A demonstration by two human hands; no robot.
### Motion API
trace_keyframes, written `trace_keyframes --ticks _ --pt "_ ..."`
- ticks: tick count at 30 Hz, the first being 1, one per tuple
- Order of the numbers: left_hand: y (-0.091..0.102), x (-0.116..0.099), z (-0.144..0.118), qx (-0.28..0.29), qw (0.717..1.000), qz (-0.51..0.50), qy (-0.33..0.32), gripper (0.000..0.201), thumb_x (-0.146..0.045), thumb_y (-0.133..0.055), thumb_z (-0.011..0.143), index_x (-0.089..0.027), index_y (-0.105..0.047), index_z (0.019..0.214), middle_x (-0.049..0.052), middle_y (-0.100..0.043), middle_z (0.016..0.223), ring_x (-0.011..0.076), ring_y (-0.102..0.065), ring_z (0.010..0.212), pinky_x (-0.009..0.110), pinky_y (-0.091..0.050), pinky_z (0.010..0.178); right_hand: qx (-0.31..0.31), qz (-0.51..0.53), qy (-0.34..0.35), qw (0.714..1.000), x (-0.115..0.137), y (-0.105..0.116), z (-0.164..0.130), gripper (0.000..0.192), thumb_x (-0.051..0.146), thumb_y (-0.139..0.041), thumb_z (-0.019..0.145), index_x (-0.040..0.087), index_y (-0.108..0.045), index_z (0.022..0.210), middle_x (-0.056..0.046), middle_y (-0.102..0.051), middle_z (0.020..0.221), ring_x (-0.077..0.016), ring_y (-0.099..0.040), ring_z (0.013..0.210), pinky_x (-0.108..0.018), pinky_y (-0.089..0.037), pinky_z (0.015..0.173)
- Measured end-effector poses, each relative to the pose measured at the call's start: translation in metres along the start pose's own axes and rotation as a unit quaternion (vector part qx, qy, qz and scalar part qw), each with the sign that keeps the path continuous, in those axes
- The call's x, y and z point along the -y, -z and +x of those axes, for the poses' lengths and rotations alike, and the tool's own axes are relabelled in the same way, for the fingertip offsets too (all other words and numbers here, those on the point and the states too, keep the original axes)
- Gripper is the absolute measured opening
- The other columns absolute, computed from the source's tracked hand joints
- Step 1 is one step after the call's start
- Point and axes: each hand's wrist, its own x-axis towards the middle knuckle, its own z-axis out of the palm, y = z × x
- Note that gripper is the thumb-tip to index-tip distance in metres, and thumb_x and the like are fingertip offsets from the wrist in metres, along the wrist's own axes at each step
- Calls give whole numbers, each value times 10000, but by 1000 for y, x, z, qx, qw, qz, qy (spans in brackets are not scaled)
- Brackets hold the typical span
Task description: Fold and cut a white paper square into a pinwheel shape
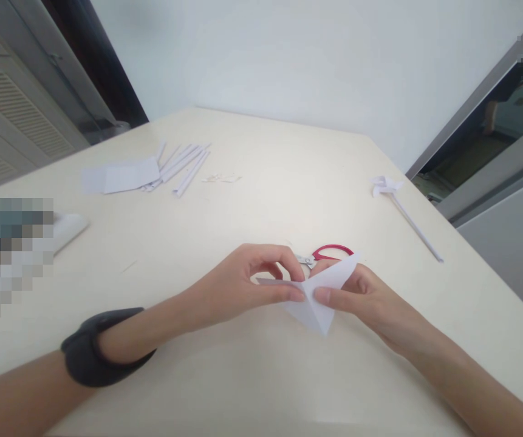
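Folded paper (318,291) just before scissors (329,253), pinched at centre crease by left hand (243,282) and right hand (361,297) fingertips; probably light, floppy, easily creased

- Folded white paper sheet (320,291): thin plain stock, creased into pointed triangular flaps that meet at a centre fold.
- One flap points up and right, its tip near the red scissor handles; another points down toward the near edge; a narrower flap runs out flat to the left.
- Pose: lifted just above the cream tabletop (261,376), near the front-centre, tilted slightly.
- State: pinched at the centre fold from both sides, left hand (243,282) on the left flap, right hand (370,300) under and behind the right flaps.
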Motion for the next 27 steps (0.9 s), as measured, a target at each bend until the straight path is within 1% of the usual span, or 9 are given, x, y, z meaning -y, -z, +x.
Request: trace_keyframes --ticks 4,7,10,13,17,19,21,24,27 --pt "-1 -2 -2 -19 998 21 -49 56 -219 -660 766 -185 -617 754 7 -631 804 159 -580 792 293 -455 763 17 4 -31 999 1 0 -1 130 305 -620 827 194 -632 895 -17 -624 904 -160 -569 862 -268 -437 759" --pt "-2 -2 -4 -24 993 35 -109 51 -183 -663 766 -189 -613 767 14 -627 833 159 -584 816 298 -464 779 35 8 -50 998 1 0 -1 137 312 -612 833 191 -632 894 -24 -620 897 -165 -564 871 -274 -441 765" --pt "-3 -4 -6 -30 983 64 -169 75 -152 -673 756 -197 -613 763 37 -629 984 184 -572 964 318 -458 868 57 9 -60 997 1 0 -1 144 314 -621 826 180 -633 877 -17 -595 843 -146 -550 816 -253 -438 730" --pt "-4 -7 -8 -21 976 98 -196 103 -128 -684 743 -198 -610 755 42 -622 1111 220 -490 1151 354 -408 981 78 3 -76 994 -1 -1 0 189 348 -610 831 160 -626 842 -12 -574 790 -132 -539 752 -246 -436 709" --pt "-3 -7 -7 -11 973 98 -209 128 -113 -684 739 -188 -583 761 40 -664 970 210 -511 1117 353 -421 968 76 -11 -70 995 -4 -5 3 247 396 -584 843 168 -575 937 -4 -552 770 -127 -525 702 -260 -430 680" --pt "-3 -4 -7 -31 975 93 -198 120 -128 -682 744 -179 -575 765 37 -648 888 192 -552 1018 337 -446 913 50 -35 -48 997 -5 -8 3 244 406 -558 858 182 -534 953 1 -536 778 -126 -521 699 -267 -425 670" --pt "-2 -3 -6 -52 981 94 -160 107 -160 -669 761 -172 -563 762 24 -623 845 161 -576 891 311 -465 834 -13 -100 -24 995 -6 -10 3 215 406 -524 878 197 -510 927 7 -517 771 -125 -513 696 -263 -414 652" --pt "-3 -4 -6 -71 990 101 -72 116 -202 -657 773 -169 -549 748 -3 -599 794 119 -559 759 267 -466 730 -101 -233 4 967 -6 -13 0 162 376 -480 904 217 -499 934 0 -528 815 -127 -509 697 -254 -392 609" --pt "-5 -10 -5 -63 994 88 -15 109 -196 -649 773 -164 -548 745 -21 -587 761 102 -546 730 239 -465 704 -132 -309 36 941 -3 -14 -1 124 341 -455 918 229 -498 948 -10 -555 896 -126 -520 706 -245 -382 572"
